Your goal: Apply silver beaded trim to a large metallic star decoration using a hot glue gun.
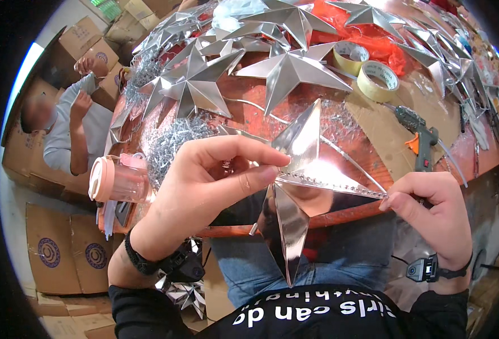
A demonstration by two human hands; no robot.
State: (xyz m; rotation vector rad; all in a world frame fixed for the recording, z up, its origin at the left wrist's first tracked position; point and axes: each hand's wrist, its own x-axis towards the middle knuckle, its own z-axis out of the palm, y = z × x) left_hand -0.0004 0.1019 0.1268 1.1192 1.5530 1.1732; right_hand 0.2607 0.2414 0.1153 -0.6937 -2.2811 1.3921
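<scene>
A shiny silver metallic star (288,226) is held over the table's front edge, its lower point hanging down above my lap. A thin string of small silver beads (340,189) lies along the ridge of its right arm, from the middle to the tip. My left hand (204,181) is closed in a pinch at the star's centre, at the inner end of the beads. My right hand (430,209) is closed too, pinching the tip of the right arm where the beads end. Its fingertips partly hide that tip.
Several silver stars (297,73) cover the table's far side. A glue gun (416,133) lies on cardboard at right, near tape rolls (378,82). Silver tinsel (179,144) and a pink-lidded cup (122,179) are at left. Another person (71,121) sits beyond, among cardboard boxes (60,243).
</scene>
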